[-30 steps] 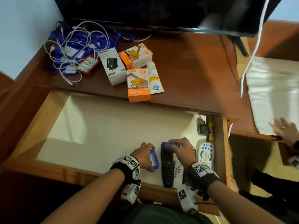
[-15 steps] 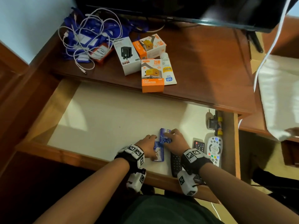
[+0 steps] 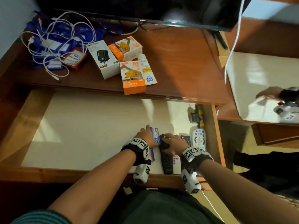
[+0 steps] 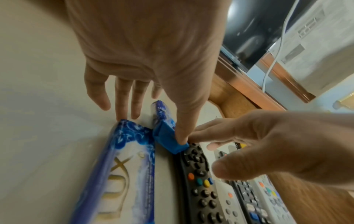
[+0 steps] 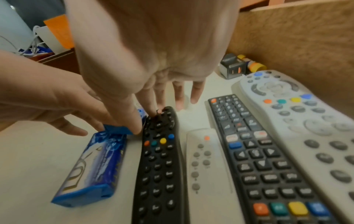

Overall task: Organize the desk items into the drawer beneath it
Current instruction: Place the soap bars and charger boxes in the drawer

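Both hands are in the open drawer (image 3: 29,113), near its front right. One blue Lux soap bar (image 3: 152,155) (image 4: 124,166) (image 5: 95,163) lies flat beside the black remote (image 3: 165,160) (image 5: 159,159). A second blue soap bar (image 3: 155,135) (image 4: 164,136) lies just beyond it. My left hand (image 3: 146,135) (image 4: 145,106) has straight fingers, and its thumb presses on that second bar's end. My right hand (image 3: 171,141) (image 5: 153,106) hovers over the black remote's top with its fingers straight and its thumb tip against the same bar.
Several remotes lie side by side at the drawer's right (image 3: 199,139). A grey adapter (image 3: 195,116) sits behind them. On the desk are orange charger boxes (image 3: 133,78), a white box (image 3: 103,59), a tube (image 3: 146,70) and tangled cables (image 3: 53,46). Another person's hand (image 3: 271,94) is at the right.
A second ago each hand gripped a blue soap bar. Both bars now lie on the drawer floor left of the black remote, and the fingers have straightened.
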